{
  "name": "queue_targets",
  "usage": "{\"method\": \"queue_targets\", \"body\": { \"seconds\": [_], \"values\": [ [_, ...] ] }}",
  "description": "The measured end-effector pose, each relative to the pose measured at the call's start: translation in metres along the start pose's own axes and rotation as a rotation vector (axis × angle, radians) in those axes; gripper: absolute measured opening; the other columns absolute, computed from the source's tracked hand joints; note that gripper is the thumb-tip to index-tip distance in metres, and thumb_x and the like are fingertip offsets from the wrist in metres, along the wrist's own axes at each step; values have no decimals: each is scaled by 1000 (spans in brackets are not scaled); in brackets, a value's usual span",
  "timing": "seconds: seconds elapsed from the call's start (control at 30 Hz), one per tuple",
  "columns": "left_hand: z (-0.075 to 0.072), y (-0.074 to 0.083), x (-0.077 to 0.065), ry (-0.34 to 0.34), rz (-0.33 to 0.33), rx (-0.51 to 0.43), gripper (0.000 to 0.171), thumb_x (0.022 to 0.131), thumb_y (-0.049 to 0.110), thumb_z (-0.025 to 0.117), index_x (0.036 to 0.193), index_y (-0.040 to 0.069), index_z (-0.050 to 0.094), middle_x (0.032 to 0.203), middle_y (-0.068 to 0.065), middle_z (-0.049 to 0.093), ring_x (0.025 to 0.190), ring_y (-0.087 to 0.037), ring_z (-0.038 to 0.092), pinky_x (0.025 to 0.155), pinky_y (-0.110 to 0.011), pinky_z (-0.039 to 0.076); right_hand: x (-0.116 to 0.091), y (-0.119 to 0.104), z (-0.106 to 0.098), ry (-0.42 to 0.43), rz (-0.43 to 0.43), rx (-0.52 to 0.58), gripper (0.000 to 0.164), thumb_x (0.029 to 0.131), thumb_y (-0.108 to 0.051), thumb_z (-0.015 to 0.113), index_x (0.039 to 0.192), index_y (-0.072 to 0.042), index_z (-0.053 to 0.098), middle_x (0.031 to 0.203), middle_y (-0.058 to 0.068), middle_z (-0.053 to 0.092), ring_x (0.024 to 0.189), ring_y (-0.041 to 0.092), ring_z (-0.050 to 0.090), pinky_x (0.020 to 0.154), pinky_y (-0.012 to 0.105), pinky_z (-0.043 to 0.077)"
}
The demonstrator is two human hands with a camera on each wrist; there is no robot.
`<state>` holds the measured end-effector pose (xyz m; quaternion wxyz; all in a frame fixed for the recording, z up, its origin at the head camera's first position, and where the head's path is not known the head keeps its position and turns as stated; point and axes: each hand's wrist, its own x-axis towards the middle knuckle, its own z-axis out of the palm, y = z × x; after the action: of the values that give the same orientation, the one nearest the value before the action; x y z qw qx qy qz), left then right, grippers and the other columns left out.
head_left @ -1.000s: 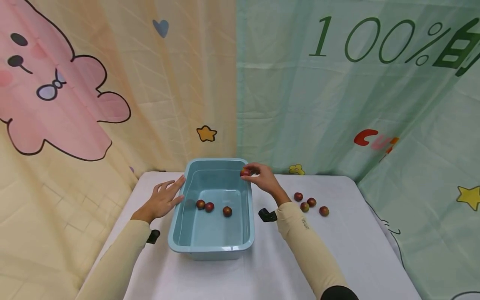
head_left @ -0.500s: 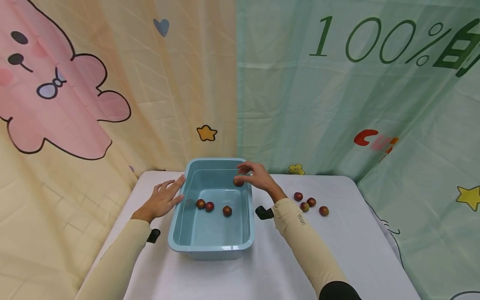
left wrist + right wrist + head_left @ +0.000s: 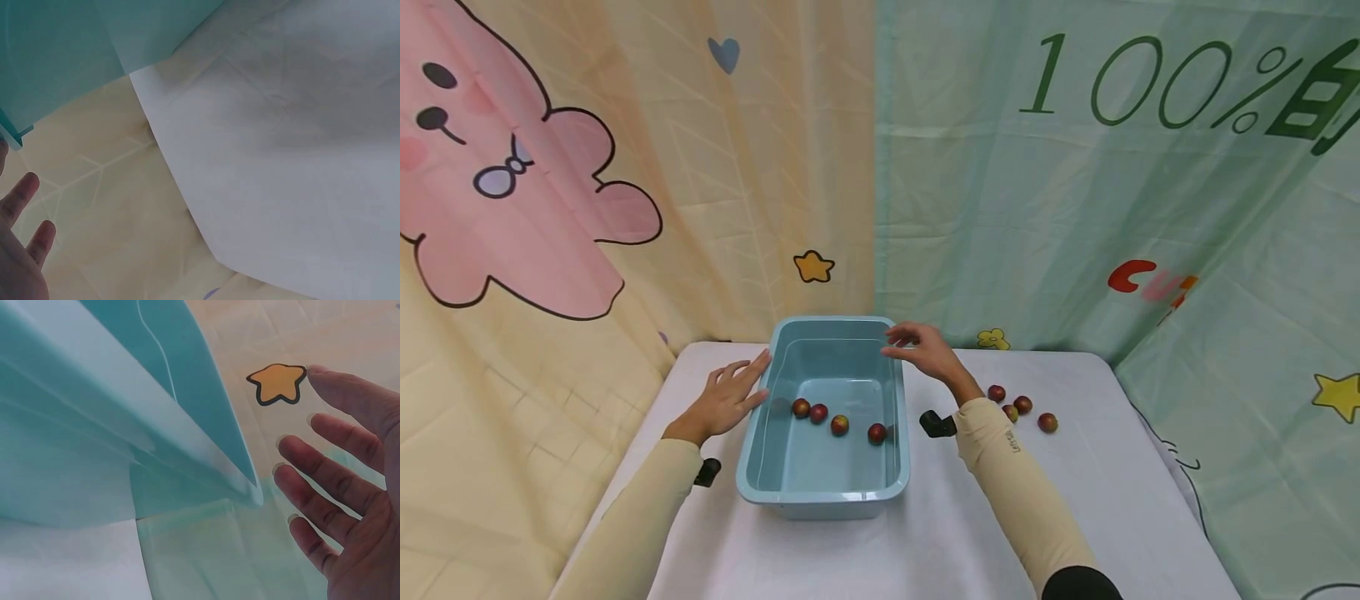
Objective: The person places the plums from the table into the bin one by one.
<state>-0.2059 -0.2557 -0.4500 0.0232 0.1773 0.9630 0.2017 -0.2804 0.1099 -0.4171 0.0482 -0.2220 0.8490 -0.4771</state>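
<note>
A light blue plastic basin (image 3: 823,497) stands on the table, holding several small red-and-green plums, one of them a plum (image 3: 876,433) near its right wall. My left hand (image 3: 722,403) touches the basin's left rim with spread, straight fingers. Above the far right corner of the rim is my right hand (image 3: 925,350), its fingers loosely bent and nothing between them. The right wrist view shows that hand (image 3: 350,487) beside the basin's outer wall (image 3: 62,437), fingers parted. Only part of the left hand (image 3: 22,250) enters the left wrist view.
Several more plums lie on the white-covered table (image 3: 985,517) right of the basin, among them a plum (image 3: 1048,422) farthest right. The right wrist partly hides one of them. Printed curtains (image 3: 970,208) hang close behind the table.
My right hand has let go of a plum into the basin and drawn back slightly to the right. The plums near the basin's right side have shifted. The left hand stays put.
</note>
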Motion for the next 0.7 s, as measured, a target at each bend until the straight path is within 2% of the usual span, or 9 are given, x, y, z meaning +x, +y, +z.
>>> {"method": "queue_targets", "body": {
  "seconds": [0.2, 0.33, 0.47, 0.7],
  "values": [
    [0, 0, -1, -4, -3, 11, 67, 101, 41, 40, 155, 12, 13, 159, -15, 19, 140, -44, 17, 109, -62, 6, -5, 8, -2, 53, 25, 23, 45, 88, -28, 71, 122, 0, 63, 114, 12, 66, 103, 27, 60, 91, 45, 48],
    [-1, 1, -1, -6, -5, 6, 68, 100, 41, 40, 155, 12, 13, 159, -15, 18, 140, -44, 16, 109, -63, 6, -8, 12, -6, 82, 27, 30, 40, 88, -27, 71, 119, -3, 64, 113, 11, 66, 102, 27, 60, 91, 45, 48],
    [-2, 1, -1, -5, -10, 5, 68, 100, 41, 40, 155, 12, 13, 159, -14, 17, 140, -44, 16, 110, -63, 6, -10, 14, -9, 100, 28, 37, 34, 89, -22, 70, 117, -3, 65, 111, 12, 66, 100, 27, 60, 90, 44, 48],
    [0, 0, -1, 0, -12, -7, 68, 100, 43, 40, 155, 13, 13, 159, -14, 18, 140, -44, 16, 110, -63, 5, -16, 23, -11, 131, 31, 30, 35, 89, -25, 70, 117, -3, 65, 109, 12, 67, 98, 26, 61, 88, 42, 50]
  ]
}}
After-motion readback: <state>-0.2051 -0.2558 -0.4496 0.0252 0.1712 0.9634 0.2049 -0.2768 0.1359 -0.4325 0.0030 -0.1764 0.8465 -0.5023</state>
